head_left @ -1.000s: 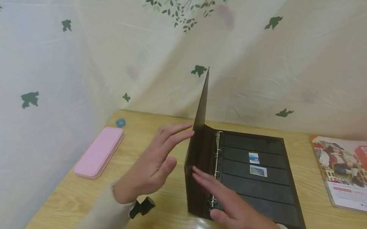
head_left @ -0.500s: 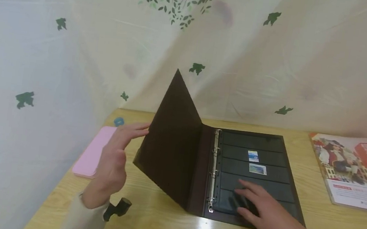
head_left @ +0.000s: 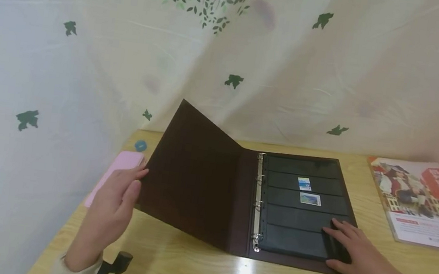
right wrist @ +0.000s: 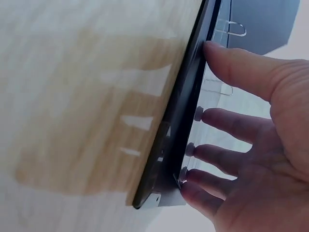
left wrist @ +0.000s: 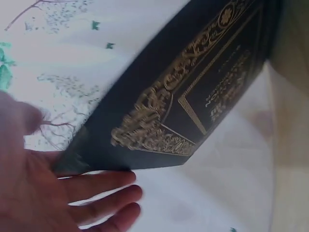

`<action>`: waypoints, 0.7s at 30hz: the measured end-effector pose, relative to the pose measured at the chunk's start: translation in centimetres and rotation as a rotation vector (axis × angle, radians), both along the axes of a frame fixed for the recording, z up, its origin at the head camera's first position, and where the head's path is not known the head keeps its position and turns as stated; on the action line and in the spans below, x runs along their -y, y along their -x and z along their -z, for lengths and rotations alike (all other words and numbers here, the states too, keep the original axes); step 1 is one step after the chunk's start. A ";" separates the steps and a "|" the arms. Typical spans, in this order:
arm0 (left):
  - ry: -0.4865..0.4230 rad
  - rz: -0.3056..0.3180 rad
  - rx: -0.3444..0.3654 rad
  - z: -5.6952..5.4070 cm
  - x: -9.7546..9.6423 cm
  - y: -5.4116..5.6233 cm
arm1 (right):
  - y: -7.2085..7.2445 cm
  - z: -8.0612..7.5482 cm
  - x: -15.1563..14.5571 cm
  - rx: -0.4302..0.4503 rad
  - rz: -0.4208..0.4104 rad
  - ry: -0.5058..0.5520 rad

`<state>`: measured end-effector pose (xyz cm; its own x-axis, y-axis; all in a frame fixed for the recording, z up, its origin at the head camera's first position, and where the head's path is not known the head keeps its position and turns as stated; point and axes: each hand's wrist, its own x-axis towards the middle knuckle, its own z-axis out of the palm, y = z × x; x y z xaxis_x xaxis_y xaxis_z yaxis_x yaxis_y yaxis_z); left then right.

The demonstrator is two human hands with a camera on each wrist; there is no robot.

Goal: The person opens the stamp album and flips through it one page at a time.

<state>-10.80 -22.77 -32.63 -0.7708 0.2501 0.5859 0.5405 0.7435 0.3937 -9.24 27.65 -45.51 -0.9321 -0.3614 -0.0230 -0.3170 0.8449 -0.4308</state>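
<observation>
A dark brown ring-binder stamp album (head_left: pixel 244 204) lies on the wooden table, its front cover (head_left: pixel 194 175) tilted up on the left. My left hand (head_left: pixel 109 210) supports the cover's free edge with nearly straight fingers, the thumb standing off. Gold ornament (left wrist: pixel 159 111) decorates the cover's outer face in the left wrist view. On the black pocket page (head_left: pixel 295 219) sit a blue-and-white stamp (head_left: pixel 304 184) and a landscape stamp (head_left: pixel 310 199). My right hand (head_left: pixel 368 265) rests spread fingertips on the page's lower right corner, the thumb near the bottom edge.
A pink case (head_left: pixel 128 161), partly hidden by my left hand, lies on the left of the table (head_left: pixel 187 265). Behind it is a small blue object (head_left: pixel 140 145). A magazine (head_left: pixel 421 203) lies at the right. A printed curtain (head_left: pixel 285 72) hangs behind the table.
The cover has swung from upright down to the left, my left hand moving with it. My right hand has gone from the cover across to the page's lower right corner.
</observation>
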 end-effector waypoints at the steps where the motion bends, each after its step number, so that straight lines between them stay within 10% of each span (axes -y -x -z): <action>1: 0.035 -0.031 0.044 0.3 0.1 0.1 | 0.1 0.0 -0.2 -0.005 0.000 -0.001; 21: 0.505 -0.217 0.559 8.2 -0.4 2.4 | 1.2 -0.5 -2.5 0.063 0.005 -0.006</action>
<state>-13.18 -22.36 -40.88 -0.9801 0.1925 -0.0481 0.1834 0.9714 0.1508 -10.41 30.17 -45.03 -0.9304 -0.3568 -0.0842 -0.2853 0.8489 -0.4450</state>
